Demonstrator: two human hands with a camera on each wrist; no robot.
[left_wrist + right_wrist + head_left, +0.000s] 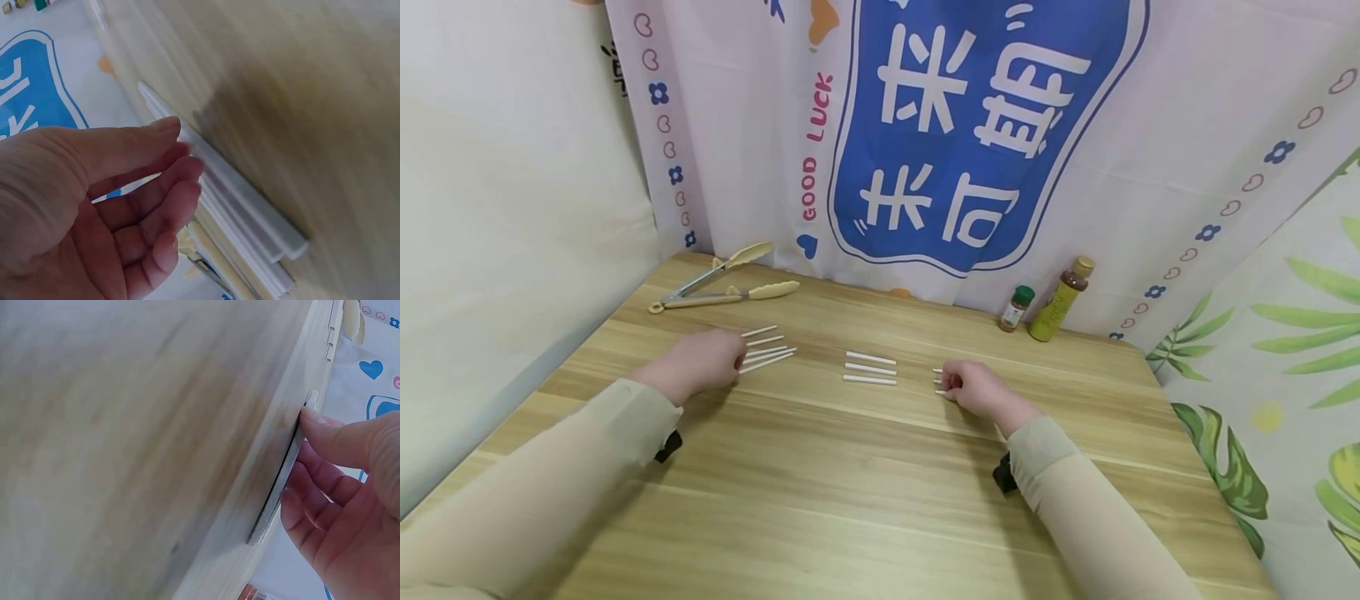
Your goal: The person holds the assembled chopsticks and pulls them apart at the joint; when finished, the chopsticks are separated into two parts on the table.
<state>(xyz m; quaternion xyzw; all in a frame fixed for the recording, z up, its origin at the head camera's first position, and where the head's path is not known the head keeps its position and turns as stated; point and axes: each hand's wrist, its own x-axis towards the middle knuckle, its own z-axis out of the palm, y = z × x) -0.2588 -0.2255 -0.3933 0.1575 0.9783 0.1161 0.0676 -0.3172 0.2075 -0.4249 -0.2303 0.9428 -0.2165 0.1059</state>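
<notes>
My left hand (703, 360), fingers curled, is at a group of white tapered sticks (767, 362) on the left of the table. In the left wrist view its thumb and fingertips come right up to the nearest stick (250, 200); I cannot tell whether they pinch it. My right hand (976, 386) is over several short white stick ends (939, 392) on the right. The right wrist view shows thumb and fingers pinching a white stick (267, 517) close over the wood. Between the hands, three white sticks (870, 368) lie side by side.
Tongs with cream tips (771, 290) lie spread at the back left of the wooden table (850, 500). A small green-capped jar (1015, 310) and a yellow-labelled bottle (1060, 302) stand at the back right. Behind them hangs a printed cloth (760, 150).
</notes>
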